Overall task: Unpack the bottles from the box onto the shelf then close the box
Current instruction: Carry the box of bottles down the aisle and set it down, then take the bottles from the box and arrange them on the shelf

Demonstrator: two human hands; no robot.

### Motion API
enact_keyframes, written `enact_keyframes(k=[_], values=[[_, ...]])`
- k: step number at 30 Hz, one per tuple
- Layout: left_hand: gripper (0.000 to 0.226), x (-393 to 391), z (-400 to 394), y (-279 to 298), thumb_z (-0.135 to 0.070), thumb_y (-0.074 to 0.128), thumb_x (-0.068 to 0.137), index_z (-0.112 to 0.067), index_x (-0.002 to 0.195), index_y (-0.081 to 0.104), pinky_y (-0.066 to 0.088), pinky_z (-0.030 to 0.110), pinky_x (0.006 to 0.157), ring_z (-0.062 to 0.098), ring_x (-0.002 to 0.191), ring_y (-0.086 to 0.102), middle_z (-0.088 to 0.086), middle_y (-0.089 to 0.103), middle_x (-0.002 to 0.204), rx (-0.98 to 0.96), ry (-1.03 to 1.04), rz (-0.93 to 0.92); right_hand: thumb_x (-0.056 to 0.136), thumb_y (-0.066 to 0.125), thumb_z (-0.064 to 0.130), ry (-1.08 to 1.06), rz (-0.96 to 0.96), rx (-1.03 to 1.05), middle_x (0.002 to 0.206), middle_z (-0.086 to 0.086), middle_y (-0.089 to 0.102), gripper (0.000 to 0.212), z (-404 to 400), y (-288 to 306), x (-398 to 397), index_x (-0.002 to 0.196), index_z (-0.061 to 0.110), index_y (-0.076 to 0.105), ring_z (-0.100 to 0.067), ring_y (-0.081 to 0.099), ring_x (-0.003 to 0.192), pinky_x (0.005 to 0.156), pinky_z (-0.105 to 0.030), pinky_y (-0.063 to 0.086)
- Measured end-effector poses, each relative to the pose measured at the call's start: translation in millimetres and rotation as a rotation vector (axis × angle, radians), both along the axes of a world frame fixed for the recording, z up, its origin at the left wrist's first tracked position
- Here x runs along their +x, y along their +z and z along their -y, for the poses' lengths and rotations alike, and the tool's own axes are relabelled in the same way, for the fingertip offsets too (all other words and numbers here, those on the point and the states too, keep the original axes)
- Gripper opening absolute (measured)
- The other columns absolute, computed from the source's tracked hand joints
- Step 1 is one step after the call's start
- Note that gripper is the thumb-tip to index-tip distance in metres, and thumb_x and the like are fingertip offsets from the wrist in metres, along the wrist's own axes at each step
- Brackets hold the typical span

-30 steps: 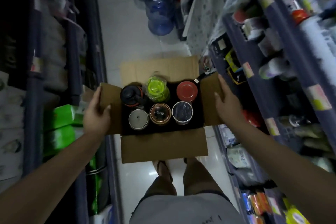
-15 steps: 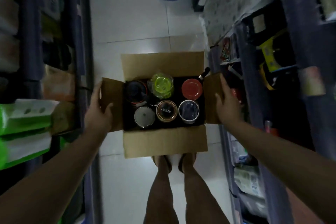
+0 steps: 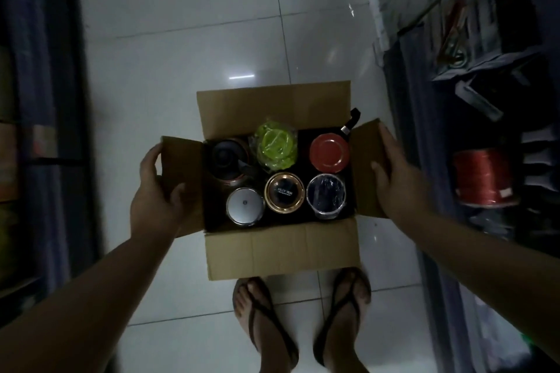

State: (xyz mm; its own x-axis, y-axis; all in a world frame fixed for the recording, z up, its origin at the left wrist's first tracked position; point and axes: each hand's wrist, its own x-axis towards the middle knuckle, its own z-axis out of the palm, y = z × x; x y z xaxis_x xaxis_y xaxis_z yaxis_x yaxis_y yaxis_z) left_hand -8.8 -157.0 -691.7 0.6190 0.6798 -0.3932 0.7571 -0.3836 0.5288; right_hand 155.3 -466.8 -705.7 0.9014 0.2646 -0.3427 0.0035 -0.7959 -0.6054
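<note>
An open cardboard box [image 3: 281,248] hangs over the white tiled floor, all flaps spread outward. My left hand [image 3: 154,194] grips its left side flap and my right hand [image 3: 397,179] grips its right side flap. Several bottles stand upright inside, seen from above: a dark-lidded one [image 3: 225,157], a green one wrapped in plastic [image 3: 275,147], a red-lidded one [image 3: 329,152], a silver-topped one [image 3: 245,205], a gold-rimmed one [image 3: 284,192] and a clear-wrapped one [image 3: 326,195].
Dark shelving [image 3: 497,118] with packed goods and a red spool [image 3: 481,177] lines the right side of the narrow aisle. Another shelf unit [image 3: 45,100] runs along the left. My feet in flip-flops [image 3: 303,321] stand on the floor below the box.
The view has tilted down toward the floor and the box has sunk lower with it. Both hands keep their hold on the side flaps.
</note>
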Motion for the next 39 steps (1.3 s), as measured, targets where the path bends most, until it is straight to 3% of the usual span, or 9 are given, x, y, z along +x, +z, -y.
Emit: enact_keyframes(k=[6, 12, 15, 20, 23, 26, 28, 31, 39], values=[[0.068, -8, -1, -48, -0.008, 0.054, 0.093, -0.032, 0.147, 0.021, 0.047, 0.042, 0.066, 0.033, 0.084, 0.057, 0.016, 0.06, 0.109, 0.052, 0.05, -0.027, 0.1, 0.041, 0.014, -0.053, -0.041, 0.048, 0.095, -0.01, 0.062, 0.064, -4, -43, -7, 0.149, 0.04, 0.01, -0.021, 0.061, 0.071, 0.065, -0.029, 0.051], [0.071, -19, -7, -56, -0.011, 0.055, 0.094, -0.042, 0.146, 0.018, 0.053, 0.054, 0.082, 0.042, 0.112, 0.056, 0.015, 0.051, 0.139, 0.009, 0.1, -0.056, 0.1, 0.041, 0.019, -0.127, -0.092, 0.092, 0.106, 0.007, 0.048, 0.063, 10, -57, -8, 0.149, 0.041, 0.006, 0.003, 0.051, 0.073, 0.064, -0.015, 0.044], [0.072, -17, -7, -59, -0.015, 0.055, 0.094, -0.047, 0.145, 0.016, 0.052, 0.056, 0.083, 0.041, 0.115, 0.055, 0.011, 0.048, 0.143, -0.016, 0.134, -0.068, 0.1, 0.041, 0.02, -0.176, -0.114, 0.111, 0.119, 0.012, 0.044, 0.063, 12, -64, -5, 0.149, 0.042, 0.008, 0.0, 0.052, 0.084, 0.066, -0.009, 0.039], [0.074, -21, -17, -65, -0.013, 0.061, 0.09, -0.048, 0.143, 0.024, 0.049, 0.056, 0.094, 0.033, 0.125, 0.05, 0.007, 0.047, 0.144, -0.028, 0.205, -0.029, 0.1, 0.041, 0.017, -0.223, -0.125, 0.094, 0.144, -0.003, 0.043, 0.064, 13, -67, -2, 0.149, 0.041, 0.009, -0.007, 0.046, 0.107, 0.088, -0.023, 0.038], [0.063, -13, -9, -54, -0.014, 0.063, 0.089, -0.029, 0.144, 0.037, 0.039, 0.05, 0.106, 0.03, 0.131, 0.043, 0.009, 0.044, 0.145, 0.116, 0.128, 0.005, 0.097, 0.049, 0.015, -0.188, -0.11, 0.026, 0.145, -0.01, 0.038, 0.068, 11, -58, -1, 0.151, 0.033, 0.012, -0.009, 0.041, 0.109, 0.092, -0.025, 0.035], [0.049, 4, 19, -33, -0.019, 0.064, 0.083, -0.012, 0.13, 0.053, 0.04, 0.039, 0.101, 0.028, 0.119, 0.049, 0.013, 0.057, 0.129, 0.253, -0.064, 0.184, 0.089, 0.063, 0.02, -0.099, 0.008, -0.064, 0.147, -0.012, 0.032, 0.075, 7, -44, 1, 0.15, 0.027, 0.021, -0.024, 0.039, 0.128, 0.105, -0.039, 0.036], [0.043, 14, 53, -21, -0.018, 0.068, 0.082, -0.023, 0.124, 0.056, 0.039, 0.022, 0.095, 0.01, 0.112, 0.055, -0.001, 0.059, 0.121, 0.071, -0.082, 0.283, 0.086, 0.066, 0.025, 0.048, 0.099, -0.077, 0.15, -0.009, 0.031, 0.073, 1, -33, 2, 0.148, 0.025, 0.027, -0.025, 0.034, 0.134, 0.108, -0.046, 0.034], [0.044, 23, 109, -13, -0.015, 0.07, 0.08, -0.03, 0.119, 0.056, 0.037, 0.007, 0.094, -0.009, 0.114, 0.05, -0.017, 0.056, 0.118, -0.148, -0.15, 0.395, 0.084, 0.068, 0.027, 0.196, 0.113, 0.029, 0.148, -0.004, 0.037, 0.068, -16, -21, 5, 0.143, 0.021, 0.036, -0.016, 0.032, 0.134, 0.106, -0.032, 0.029], [0.058, 36, 190, -46, -0.029, 0.074, 0.074, -0.036, 0.126, 0.049, 0.042, 0.014, 0.099, -0.004, 0.123, 0.048, -0.015, 0.053, 0.132, -0.443, 0.03, 0.396, 0.077, 0.076, 0.027, 0.221, -0.038, 0.239, 0.144, -0.002, 0.044, 0.075, -44, -42, 9, 0.141, 0.022, 0.039, -0.013, 0.038, 0.134, 0.107, -0.022, 0.03]])
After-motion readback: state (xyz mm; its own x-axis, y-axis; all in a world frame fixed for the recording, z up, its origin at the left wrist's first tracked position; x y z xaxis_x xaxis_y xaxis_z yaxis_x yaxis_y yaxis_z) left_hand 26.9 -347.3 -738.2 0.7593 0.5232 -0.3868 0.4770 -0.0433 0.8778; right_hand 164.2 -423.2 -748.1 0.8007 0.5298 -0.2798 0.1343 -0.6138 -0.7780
